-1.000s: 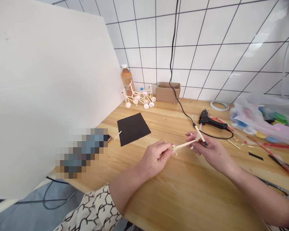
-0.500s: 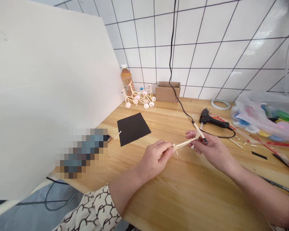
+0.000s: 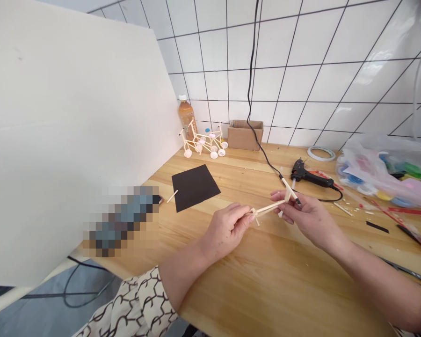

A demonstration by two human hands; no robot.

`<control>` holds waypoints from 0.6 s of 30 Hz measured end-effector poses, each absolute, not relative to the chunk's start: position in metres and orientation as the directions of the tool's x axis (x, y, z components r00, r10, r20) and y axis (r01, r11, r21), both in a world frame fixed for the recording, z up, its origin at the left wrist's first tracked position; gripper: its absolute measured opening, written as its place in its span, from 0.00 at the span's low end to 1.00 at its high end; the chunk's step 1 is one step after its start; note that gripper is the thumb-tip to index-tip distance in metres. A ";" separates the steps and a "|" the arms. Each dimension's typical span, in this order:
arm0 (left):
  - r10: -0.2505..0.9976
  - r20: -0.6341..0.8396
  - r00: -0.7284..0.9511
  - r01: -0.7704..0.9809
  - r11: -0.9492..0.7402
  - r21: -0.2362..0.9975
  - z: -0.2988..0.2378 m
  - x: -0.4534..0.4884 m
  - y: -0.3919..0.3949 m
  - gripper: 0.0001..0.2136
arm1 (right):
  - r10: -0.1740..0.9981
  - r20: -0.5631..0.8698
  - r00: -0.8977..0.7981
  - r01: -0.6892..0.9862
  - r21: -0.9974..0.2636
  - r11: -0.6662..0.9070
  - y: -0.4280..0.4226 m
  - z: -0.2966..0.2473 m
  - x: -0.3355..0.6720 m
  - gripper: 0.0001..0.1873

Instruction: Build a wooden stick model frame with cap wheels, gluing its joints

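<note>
Between my two hands, above the wooden table, is a small bicycle frame made of pale wooden sticks [image 3: 271, 207]. My left hand [image 3: 229, 227] pinches its left end, where short sticks cross. At the other end my right hand [image 3: 308, 215] has its fingers closed around the joint below the handlebar stick, which has black tips. Part of the frame is hidden by my fingers. At the back left stand several finished small stick bicycles [image 3: 205, 142] with round pale wheels. To the left lies a black square sheet [image 3: 195, 187], with a loose stick [image 3: 172, 196] at its edge.
A black glue gun [image 3: 310, 175] with its cord lies beyond my right hand. Behind are a cardboard box [image 3: 245, 136], a drink bottle [image 3: 186, 114] and a tape roll [image 3: 321, 153]. At right are a plastic bag of coloured caps [image 3: 382, 164] and scissors [image 3: 407, 271].
My hands keep the same hold on the stick bicycle frame. The view has shifted very slightly, and nothing else has visibly moved.
</note>
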State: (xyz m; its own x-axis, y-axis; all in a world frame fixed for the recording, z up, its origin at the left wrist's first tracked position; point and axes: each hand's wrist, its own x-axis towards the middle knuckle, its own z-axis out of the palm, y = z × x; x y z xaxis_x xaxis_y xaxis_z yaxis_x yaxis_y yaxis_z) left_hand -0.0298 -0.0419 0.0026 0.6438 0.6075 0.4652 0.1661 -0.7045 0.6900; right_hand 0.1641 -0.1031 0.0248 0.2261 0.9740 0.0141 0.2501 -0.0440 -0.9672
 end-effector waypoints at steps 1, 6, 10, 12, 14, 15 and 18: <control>0.606 0.466 0.644 0.166 -0.706 0.689 0.003 -0.030 -0.042 0.10 | 0.974 0.013 0.228 0.251 -0.967 -0.046 -0.103 0.025 0.164 0.15; 0.603 0.472 0.643 0.166 -0.711 0.683 0.002 -0.030 -0.042 0.11 | 0.971 0.010 0.237 0.276 -0.959 -0.057 -0.103 0.027 0.164 0.16; 0.604 0.468 0.645 0.168 -0.710 0.684 0.001 -0.030 -0.042 0.11 | 0.973 -0.002 0.231 0.283 -0.957 -0.069 -0.103 0.029 0.163 0.17; 0.605 0.467 0.645 0.169 -0.709 0.685 0.002 -0.030 -0.042 0.11 | 0.972 -0.006 0.237 0.274 -0.959 -0.073 -0.103 0.030 0.163 0.17; 0.607 0.465 0.645 0.172 -0.708 0.685 0.002 -0.030 -0.043 0.11 | 0.970 -0.008 0.242 0.262 -0.962 -0.073 -0.103 0.030 0.163 0.17; 0.607 0.464 0.645 0.173 -0.708 0.685 0.002 -0.029 -0.043 0.11 | 0.970 -0.010 0.244 0.258 -0.963 -0.075 -0.103 0.030 0.163 0.16; 0.605 0.464 0.647 0.172 -0.709 0.684 0.001 -0.029 -0.042 0.11 | 0.970 -0.015 0.243 0.250 -0.965 -0.078 -0.103 0.030 0.163 0.16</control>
State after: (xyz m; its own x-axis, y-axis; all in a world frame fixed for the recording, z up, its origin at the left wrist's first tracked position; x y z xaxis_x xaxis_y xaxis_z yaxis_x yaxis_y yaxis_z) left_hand -0.0295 -0.0424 0.0012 0.6467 0.6054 0.4639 0.1724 -0.7086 0.6843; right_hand 0.1629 -0.1030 0.0299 0.2425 0.9700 -0.0152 0.2502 -0.0777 -0.9651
